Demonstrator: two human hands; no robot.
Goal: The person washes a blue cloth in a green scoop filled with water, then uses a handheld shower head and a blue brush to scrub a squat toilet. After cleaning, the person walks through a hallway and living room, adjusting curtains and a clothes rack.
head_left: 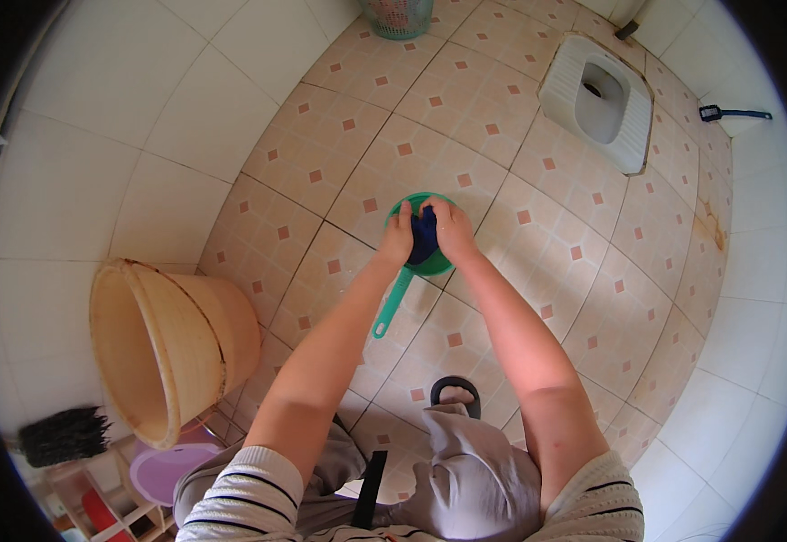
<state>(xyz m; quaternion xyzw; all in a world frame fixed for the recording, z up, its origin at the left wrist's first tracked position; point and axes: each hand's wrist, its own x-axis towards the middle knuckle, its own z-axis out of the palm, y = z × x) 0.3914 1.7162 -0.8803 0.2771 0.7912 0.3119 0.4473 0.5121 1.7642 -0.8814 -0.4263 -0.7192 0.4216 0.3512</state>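
A green long-handled dipper (393,305) sits on the tiled floor in front of me, its handle pointing back toward me and a little left. Over its bowl, both hands hold a dark blue cloth (424,237) bunched between them. My left hand (398,233) grips the cloth's left side, fingers curled inward. From the other side my right hand (450,229) closes on the cloth, its fingers bent over the top. How much of the cloth rests inside the bowl is hidden by the hands, and I cannot tell whether there is water in it.
At left stands a large tan bucket (231,330), with a purple basin (172,474) and a black-bristled brush (64,435) below it. A squat toilet (556,90) is set in the floor at upper right, a dark brush (736,114) beyond it. A green basket (400,20) stands at the far wall.
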